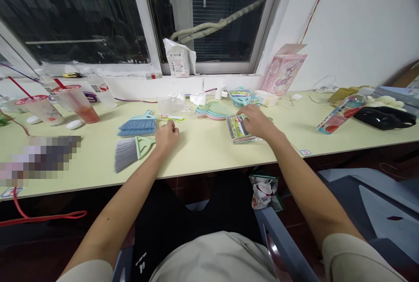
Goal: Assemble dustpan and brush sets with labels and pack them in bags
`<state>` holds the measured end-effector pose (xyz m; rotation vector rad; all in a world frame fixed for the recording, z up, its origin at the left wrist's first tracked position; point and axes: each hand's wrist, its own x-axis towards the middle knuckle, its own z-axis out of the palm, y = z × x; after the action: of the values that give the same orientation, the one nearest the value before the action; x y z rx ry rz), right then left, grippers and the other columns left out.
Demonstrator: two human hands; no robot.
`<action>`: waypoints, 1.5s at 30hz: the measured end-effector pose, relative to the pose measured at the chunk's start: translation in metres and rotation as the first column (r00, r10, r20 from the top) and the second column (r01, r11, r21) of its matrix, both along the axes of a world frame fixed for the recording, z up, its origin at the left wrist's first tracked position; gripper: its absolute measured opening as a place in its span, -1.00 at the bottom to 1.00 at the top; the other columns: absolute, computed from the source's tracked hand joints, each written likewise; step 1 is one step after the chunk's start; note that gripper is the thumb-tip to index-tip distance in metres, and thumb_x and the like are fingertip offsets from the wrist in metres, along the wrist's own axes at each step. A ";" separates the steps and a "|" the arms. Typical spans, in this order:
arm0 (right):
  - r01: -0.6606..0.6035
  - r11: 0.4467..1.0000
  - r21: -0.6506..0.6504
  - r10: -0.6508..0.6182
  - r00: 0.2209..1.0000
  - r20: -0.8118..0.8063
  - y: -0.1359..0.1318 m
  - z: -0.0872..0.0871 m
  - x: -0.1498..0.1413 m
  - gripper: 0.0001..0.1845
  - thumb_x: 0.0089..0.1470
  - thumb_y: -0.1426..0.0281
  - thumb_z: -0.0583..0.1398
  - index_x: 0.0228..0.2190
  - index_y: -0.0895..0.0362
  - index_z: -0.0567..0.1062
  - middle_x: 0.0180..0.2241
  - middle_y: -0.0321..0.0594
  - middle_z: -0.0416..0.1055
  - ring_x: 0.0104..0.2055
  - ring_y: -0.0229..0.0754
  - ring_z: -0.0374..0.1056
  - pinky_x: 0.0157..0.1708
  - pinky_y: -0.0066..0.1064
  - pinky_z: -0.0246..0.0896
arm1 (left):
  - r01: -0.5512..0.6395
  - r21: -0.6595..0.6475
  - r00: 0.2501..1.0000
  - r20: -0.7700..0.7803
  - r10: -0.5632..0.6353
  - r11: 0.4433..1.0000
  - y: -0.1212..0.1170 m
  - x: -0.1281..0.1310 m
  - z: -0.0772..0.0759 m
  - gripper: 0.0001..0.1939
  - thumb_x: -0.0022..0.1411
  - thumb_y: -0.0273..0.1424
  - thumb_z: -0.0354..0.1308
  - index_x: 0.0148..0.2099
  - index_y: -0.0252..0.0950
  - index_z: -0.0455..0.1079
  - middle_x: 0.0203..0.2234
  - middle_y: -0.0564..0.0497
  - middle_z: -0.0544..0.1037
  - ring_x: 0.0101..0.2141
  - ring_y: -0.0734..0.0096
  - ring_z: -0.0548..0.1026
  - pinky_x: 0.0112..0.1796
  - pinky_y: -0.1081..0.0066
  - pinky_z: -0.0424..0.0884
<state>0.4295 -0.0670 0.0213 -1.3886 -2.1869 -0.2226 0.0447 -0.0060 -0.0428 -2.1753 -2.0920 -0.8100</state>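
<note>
Blue brushes (pixel 136 125) and a gray brush (pixel 126 153) lie loose at left on the desk (pixel 203 153); a packet (pixel 237 129) at right looks unopened. The right hand (pixel 257 120) touches it, grip unclear; the left hand (pixel 167 135) curls near the gray brush, contents hidden.

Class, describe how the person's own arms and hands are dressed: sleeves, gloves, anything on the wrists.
Both the left hand and the right hand are gloveless. Short, plain, pale off-white sleeves leave the forearms bare. Neither wrist shows a watch or bracelet.
</note>
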 end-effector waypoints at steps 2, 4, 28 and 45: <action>-0.157 0.988 -0.005 0.156 0.985 -0.076 -0.001 -0.008 -0.044 -0.53 0.10 0.61 0.09 -0.03 0.15 0.61 -0.01 0.04 0.50 0.14 0.14 0.34 0.23 0.06 0.22 | -0.057 0.048 0.993 -0.102 0.062 0.997 -0.001 -0.001 0.000 -0.73 0.33 -0.43 0.01 -0.01 -0.27 0.46 -0.18 -0.25 0.63 -0.01 -0.09 0.52 -0.03 0.14 0.29; -0.255 0.965 -0.060 0.246 0.961 -0.122 0.005 -0.020 -0.087 -0.59 0.13 0.60 0.10 -0.08 0.14 0.61 -0.02 0.00 0.51 0.12 0.10 0.36 0.21 0.01 0.25 | -0.136 0.089 0.972 -0.182 0.151 0.987 -0.001 -0.003 -0.002 -0.71 0.31 -0.43 0.01 0.00 -0.34 0.47 -0.07 -0.34 0.61 0.10 -0.19 0.44 0.06 0.03 0.25; 0.215 0.974 -0.074 -0.227 0.906 -0.358 0.113 -0.060 -0.170 -0.58 0.22 0.63 0.07 0.09 0.23 0.43 0.09 0.14 0.38 0.18 0.12 0.27 0.21 -0.10 0.19 | -0.025 -0.089 0.978 -0.209 0.006 0.996 -0.006 0.007 -0.017 -0.69 0.34 -0.46 0.00 0.01 -0.35 0.50 -0.05 -0.33 0.57 0.04 -0.09 0.51 0.03 0.12 0.38; 0.390 0.880 -0.270 -0.423 0.903 -0.073 0.161 -0.024 -0.173 -0.77 0.34 0.51 0.11 -0.11 0.13 0.55 0.12 0.02 0.36 -0.08 -0.04 0.44 -0.08 -0.29 0.28 | -0.019 -0.096 0.990 -0.143 0.005 0.995 -0.006 0.003 -0.018 -0.72 0.33 -0.45 0.02 -0.02 -0.31 0.51 -0.07 -0.29 0.57 0.03 -0.05 0.51 0.02 0.13 0.41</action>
<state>0.2564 0.0943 -0.0028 -1.9458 -1.8407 -0.0019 0.0481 -0.0119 -0.0608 -2.1918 -2.1148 -0.5442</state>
